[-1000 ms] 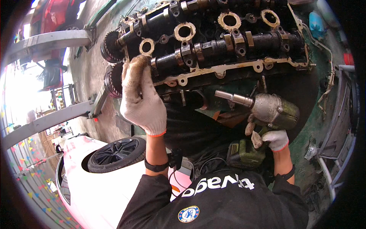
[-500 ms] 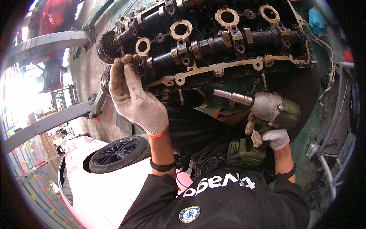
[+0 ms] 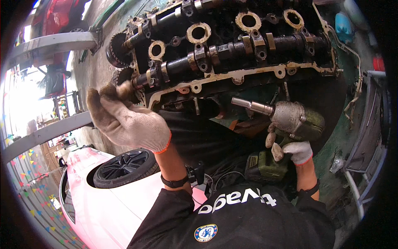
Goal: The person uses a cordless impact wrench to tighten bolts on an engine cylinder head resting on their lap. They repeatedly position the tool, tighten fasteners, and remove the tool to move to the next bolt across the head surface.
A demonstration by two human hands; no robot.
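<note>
My right hand (image 3: 299,152), in a white knit glove, is closed round the grip of a cordless impact wrench (image 3: 290,118). A long chrome socket (image 3: 251,105) on its nose points left toward the engine. My left hand (image 3: 132,121), in a glove with soiled fingers, is off the left end of the cylinder head (image 3: 215,79), close by the lower camshaft's sprocket (image 3: 123,76). Its fingers are stretched out, the tips blurred, and nothing shows in them. The near camshaft (image 3: 178,65) lies under its bearing caps (image 3: 202,57). A second sprocket (image 3: 118,50) sits farther back.
A pink-white car body part with a black wheel (image 3: 126,168) is at lower left. Grey metal beams (image 3: 54,126) cross the left side. At right are a blue bottle (image 3: 343,27), a loose cable (image 3: 358,79) and a grey metal-framed rack (image 3: 367,128).
My left hand has moved left and toward me, away from the leftmost bearing cap, which now shows. My right hand and the impact wrench have hardly moved.
</note>
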